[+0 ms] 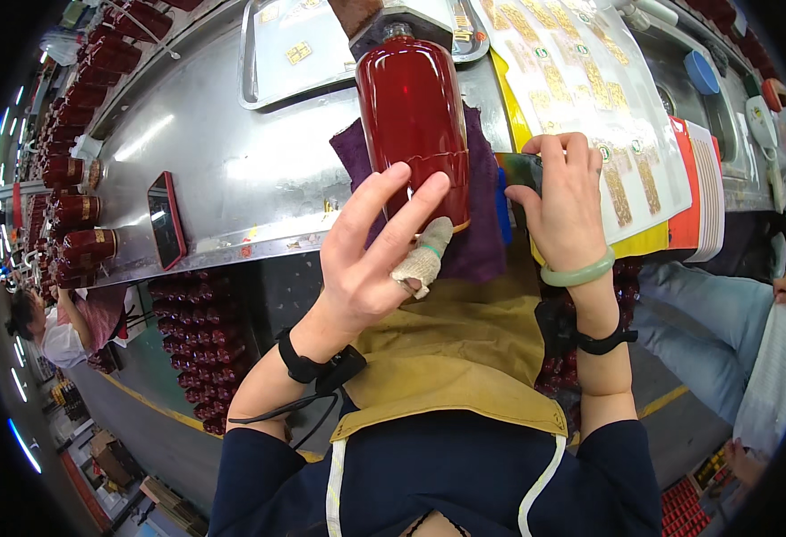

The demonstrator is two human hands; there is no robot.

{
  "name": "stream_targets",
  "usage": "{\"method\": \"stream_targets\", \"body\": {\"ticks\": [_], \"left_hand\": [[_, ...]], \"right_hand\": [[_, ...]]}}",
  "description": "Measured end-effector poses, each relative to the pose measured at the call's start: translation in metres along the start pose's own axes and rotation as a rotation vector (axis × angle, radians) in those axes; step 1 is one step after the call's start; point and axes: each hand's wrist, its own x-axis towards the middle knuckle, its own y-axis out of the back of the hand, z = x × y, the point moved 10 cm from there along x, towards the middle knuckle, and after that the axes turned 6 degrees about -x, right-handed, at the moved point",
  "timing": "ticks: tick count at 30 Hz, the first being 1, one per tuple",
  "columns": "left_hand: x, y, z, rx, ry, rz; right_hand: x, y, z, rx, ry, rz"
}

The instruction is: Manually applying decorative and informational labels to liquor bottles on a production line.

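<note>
The left hand has its grip clamped on a dark red bottle, fingers spread up the glass and a bandaged thumb pressed at the base. The bottle lies lengthwise, neck pointing far, over a purple cloth on the steel tabletop. The right hand, with a green bangle on the wrist, sits just right of the bottle; its fingers curl around a small dark object at the bottle's right side, but whether that grip is pinched tight I cannot tell. Far right lie sheets of gold labels on a stack of coloured sheets. A steel tray stands at the far side, a phone to the left, and rows of red bottles at the far left edge.
</note>
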Motion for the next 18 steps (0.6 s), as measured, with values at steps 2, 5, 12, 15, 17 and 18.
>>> {"method": "stream_targets", "body": {"ticks": [2,5,12,15,17,18], "left_hand": [[0.003,-0.001,0.001,0.005,-0.008,-0.004],[0.007,-0.002,0.005,0.019,-0.025,0.018],[0.018,-0.015,0.017,0.182,0.072,-0.066],[0.014,-0.014,0.015,0.147,0.051,0.010],[0.005,-0.001,0.001,-0.061,0.110,0.156],[0.003,0.006,0.000,-0.047,0.137,0.167]], "right_hand": [[-0.004,-0.003,0.012,0.288,-0.156,-0.077],[-0.011,0.014,0.016,0.357,-0.164,0.006],[-0.034,0.034,0.018,0.603,-0.218,0.182],[-0.043,0.023,0.015,0.842,-0.321,0.144],[-0.046,0.022,0.008,0.915,-0.320,0.163],[-0.048,0.019,0.003,0.991,-0.320,0.176]]}}
